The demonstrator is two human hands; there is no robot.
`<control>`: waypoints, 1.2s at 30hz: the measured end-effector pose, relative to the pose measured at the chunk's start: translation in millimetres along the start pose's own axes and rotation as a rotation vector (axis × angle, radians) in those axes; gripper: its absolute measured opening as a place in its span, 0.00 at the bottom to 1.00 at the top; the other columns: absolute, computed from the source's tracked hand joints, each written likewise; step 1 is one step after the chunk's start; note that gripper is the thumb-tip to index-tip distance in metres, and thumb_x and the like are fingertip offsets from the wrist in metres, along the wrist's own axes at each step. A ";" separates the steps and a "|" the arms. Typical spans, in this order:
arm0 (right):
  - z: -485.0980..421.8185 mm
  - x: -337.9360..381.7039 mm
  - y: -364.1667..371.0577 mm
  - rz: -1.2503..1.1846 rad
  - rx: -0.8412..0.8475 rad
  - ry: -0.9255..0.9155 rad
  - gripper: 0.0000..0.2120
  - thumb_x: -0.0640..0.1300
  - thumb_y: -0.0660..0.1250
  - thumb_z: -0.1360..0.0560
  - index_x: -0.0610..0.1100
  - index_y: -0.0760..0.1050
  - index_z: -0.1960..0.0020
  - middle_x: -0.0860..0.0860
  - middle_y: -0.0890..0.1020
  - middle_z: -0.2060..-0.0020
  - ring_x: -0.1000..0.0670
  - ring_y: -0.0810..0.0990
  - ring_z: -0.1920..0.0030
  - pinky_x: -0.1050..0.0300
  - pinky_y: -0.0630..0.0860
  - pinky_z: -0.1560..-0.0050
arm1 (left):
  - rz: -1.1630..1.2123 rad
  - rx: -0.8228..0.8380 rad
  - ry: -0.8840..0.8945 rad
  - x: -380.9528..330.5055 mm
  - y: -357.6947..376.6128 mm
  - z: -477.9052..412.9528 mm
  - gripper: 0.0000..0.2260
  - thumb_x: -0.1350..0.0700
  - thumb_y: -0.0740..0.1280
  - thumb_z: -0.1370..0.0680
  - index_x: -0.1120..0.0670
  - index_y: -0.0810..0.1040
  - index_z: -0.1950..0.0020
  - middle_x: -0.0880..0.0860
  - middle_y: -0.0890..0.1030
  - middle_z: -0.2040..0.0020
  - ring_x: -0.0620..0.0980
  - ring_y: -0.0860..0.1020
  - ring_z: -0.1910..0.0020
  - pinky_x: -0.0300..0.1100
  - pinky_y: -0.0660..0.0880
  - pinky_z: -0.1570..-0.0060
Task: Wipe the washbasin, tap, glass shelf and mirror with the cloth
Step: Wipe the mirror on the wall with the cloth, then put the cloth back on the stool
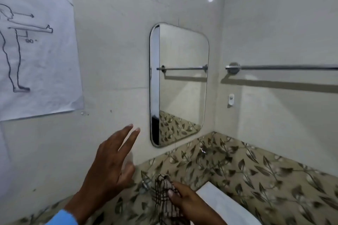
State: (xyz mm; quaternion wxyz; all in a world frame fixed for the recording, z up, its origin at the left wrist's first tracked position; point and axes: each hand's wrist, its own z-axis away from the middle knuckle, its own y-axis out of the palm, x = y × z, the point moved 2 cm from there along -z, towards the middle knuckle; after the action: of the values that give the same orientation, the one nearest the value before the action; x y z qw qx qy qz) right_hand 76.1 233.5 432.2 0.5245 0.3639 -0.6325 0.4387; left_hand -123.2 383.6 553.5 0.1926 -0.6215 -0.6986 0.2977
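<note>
Head view: cloth [165, 193] is pinched in the right hand [190, 206], left hand [109, 162] spread empty, mirror [180, 83] sat upright above, nearer the left.

Left hand [109, 166] raised, fingers splayed towards one o'clock, right hand [184, 201] held lower, closed around a cloth [162, 195]

Checked cloth [164, 195]; leaf-patterned tiles [256, 169]; blue sleeve [62, 218].
</note>
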 end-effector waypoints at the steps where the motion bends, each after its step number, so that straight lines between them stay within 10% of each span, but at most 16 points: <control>1: 15.4 -6.5 5.2 -0.053 -0.003 0.053 0.21 0.58 0.65 0.20 0.56 0.73 0.28 0.60 0.76 0.31 0.58 0.72 0.29 0.58 0.69 0.27 | 0.042 0.031 -0.014 -2.8 -3.0 27.3 0.37 0.50 0.61 0.28 0.47 0.60 0.17 0.46 0.62 0.18 0.43 0.62 0.22 0.43 0.61 0.31; 7: 116.3 -56.9 62.0 -0.688 -0.122 0.338 0.17 0.41 0.58 0.16 0.38 0.72 0.29 0.39 0.79 0.34 0.38 0.78 0.33 0.40 0.68 0.27 | 0.350 0.188 -0.303 -11.8 1.3 177.1 0.26 0.53 0.67 0.22 0.40 0.71 0.24 0.38 0.77 0.32 0.37 0.76 0.39 0.22 0.67 0.39; 13: 192.6 -108.1 138.6 -0.952 -0.137 0.477 0.30 0.56 0.67 0.20 0.36 0.71 0.27 0.37 0.73 0.28 0.39 0.71 0.27 0.43 0.59 0.22 | 0.699 0.385 -0.558 -56.0 48.2 261.4 0.19 0.50 0.71 0.22 0.31 0.77 0.34 0.35 0.83 0.43 0.37 0.82 0.44 0.32 0.76 0.44; 19: 259.9 -130.1 163.0 -0.500 0.073 0.462 0.30 0.28 0.71 0.26 0.40 0.70 0.27 0.35 0.74 0.30 0.35 0.70 0.28 0.36 0.64 0.25 | 0.669 0.768 -0.125 -97.9 90.8 284.4 0.22 0.37 0.65 0.22 0.29 0.69 0.28 0.31 0.70 0.28 0.29 0.65 0.27 0.26 0.60 0.29; 23: 284.9 -124.9 145.4 -0.136 0.005 0.456 0.34 0.38 0.77 0.32 0.49 0.72 0.29 0.44 0.79 0.33 0.42 0.76 0.31 0.35 0.70 0.30 | 0.759 0.909 -0.011 -128.4 120.1 289.3 0.18 0.36 0.69 0.24 0.42 0.83 0.38 0.40 0.80 0.42 0.35 0.77 0.41 0.27 0.71 0.42; 28: 331.0 -119.1 110.0 -0.020 -0.053 0.516 0.37 0.40 0.81 0.32 0.55 0.70 0.28 0.59 0.78 0.34 0.60 0.76 0.33 0.59 0.72 0.31 | 0.804 0.830 -0.060 -164.1 149.0 283.6 0.18 0.39 0.70 0.27 0.52 0.87 0.50 0.45 0.83 0.56 0.39 0.80 0.56 0.29 0.73 0.55; 31: 359.0 -132.6 85.7 0.338 -0.115 0.520 0.34 0.43 0.81 0.34 0.56 0.72 0.32 0.66 0.78 0.42 0.72 0.75 0.45 0.75 0.70 0.44 | 0.806 0.845 -0.153 -178.3 159.8 286.1 0.15 0.40 0.71 0.28 0.51 0.87 0.53 0.45 0.84 0.59 0.41 0.81 0.57 0.37 0.75 0.55; 36: 394.5 -178.2 57.1 0.516 -0.297 0.569 0.11 0.39 0.75 0.32 0.50 0.84 0.51 0.64 0.79 0.64 0.71 0.76 0.64 0.70 0.68 0.63 | 0.734 0.975 -0.218 -200.6 193.4 317.7 0.06 0.37 0.70 0.30 0.35 0.81 0.56 0.41 0.83 0.57 0.39 0.81 0.56 0.50 0.79 0.53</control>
State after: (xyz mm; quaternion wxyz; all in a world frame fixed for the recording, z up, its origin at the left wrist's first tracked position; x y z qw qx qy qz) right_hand -79.2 -116.0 221.6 0.5981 -0.0220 -0.5892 0.5428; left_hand -149.7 140.1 209.1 0.2670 -0.6276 -0.2387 0.6913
